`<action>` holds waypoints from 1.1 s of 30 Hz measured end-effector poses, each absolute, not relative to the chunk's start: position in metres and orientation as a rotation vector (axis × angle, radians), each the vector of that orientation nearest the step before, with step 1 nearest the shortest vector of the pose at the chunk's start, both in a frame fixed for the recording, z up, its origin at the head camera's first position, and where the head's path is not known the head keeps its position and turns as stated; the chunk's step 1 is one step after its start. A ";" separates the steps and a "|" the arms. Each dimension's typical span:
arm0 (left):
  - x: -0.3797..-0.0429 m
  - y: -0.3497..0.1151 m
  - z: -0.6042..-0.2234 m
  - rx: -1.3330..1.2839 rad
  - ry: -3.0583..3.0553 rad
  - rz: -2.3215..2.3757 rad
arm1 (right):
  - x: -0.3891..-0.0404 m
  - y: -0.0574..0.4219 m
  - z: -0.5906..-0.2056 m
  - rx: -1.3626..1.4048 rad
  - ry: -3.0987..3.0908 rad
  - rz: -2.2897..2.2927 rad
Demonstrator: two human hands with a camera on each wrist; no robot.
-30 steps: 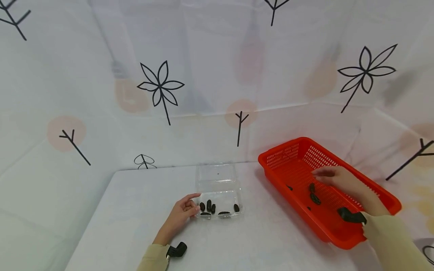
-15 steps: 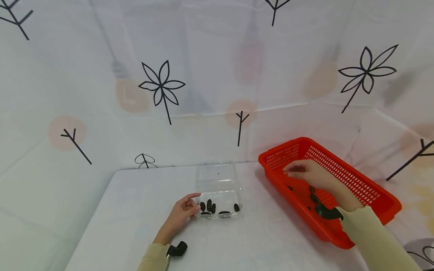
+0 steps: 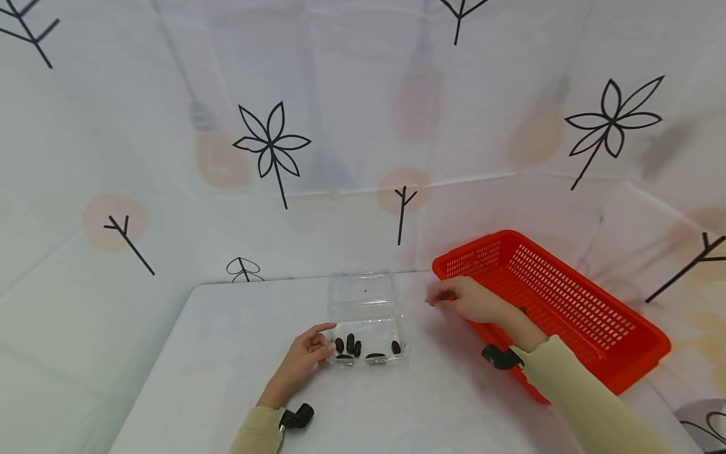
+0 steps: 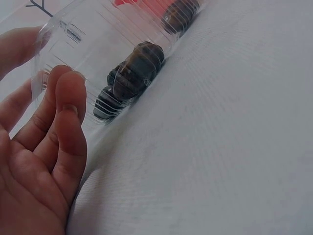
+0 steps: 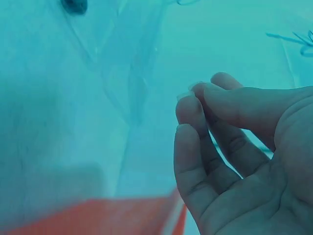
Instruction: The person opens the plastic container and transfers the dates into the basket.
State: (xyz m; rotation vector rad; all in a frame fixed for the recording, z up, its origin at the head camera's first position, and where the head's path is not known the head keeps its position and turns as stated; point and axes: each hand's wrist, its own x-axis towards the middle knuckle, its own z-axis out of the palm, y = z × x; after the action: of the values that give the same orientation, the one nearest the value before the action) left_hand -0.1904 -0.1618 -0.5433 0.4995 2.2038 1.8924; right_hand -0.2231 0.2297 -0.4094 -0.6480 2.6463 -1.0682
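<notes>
In the head view my left hand (image 3: 309, 350) holds the left side of a clear plastic box (image 3: 371, 326), its lid folded back behind it. Several dark oval pieces (image 3: 350, 343) lie inside; the left wrist view shows them as glossy brown-black pieces (image 4: 139, 68) behind the ribbed wall. My right hand (image 3: 471, 301) is over the left rim of a red perforated basket (image 3: 567, 296), fingers curled and thumb against the fingertips. A dark oval piece (image 3: 447, 294) seems to show between them; the right wrist view hides it behind the fingers.
The basket stands at an angle on the right of the white-covered table (image 3: 227, 353). A piece (image 3: 523, 309) shows inside it past my right forearm. Patterned white cloth (image 3: 340, 157) hangs behind the table. White surface lies between box and basket.
My right hand has moved left, from inside the basket to past its left rim, towards the box. My left hand and the box have stayed in place.
</notes>
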 end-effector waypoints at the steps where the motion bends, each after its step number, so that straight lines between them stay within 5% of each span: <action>1: -0.191 -0.162 -0.544 0.494 2.205 1.882 | -0.224 0.225 -0.411 -0.669 2.633 -1.054; 12: -0.193 -0.162 -0.545 0.492 2.203 1.908 | -0.248 0.160 -0.430 -0.908 2.438 -0.911; 33: -0.178 -0.157 -0.515 0.461 2.170 1.894 | -0.244 0.100 -0.432 -0.769 2.367 -0.211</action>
State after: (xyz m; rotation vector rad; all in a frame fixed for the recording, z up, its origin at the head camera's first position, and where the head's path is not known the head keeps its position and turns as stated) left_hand -0.1782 -0.1571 -0.5151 0.4614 2.1705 1.8939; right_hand -0.2438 0.0996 -0.4325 -0.7688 2.3672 -0.2113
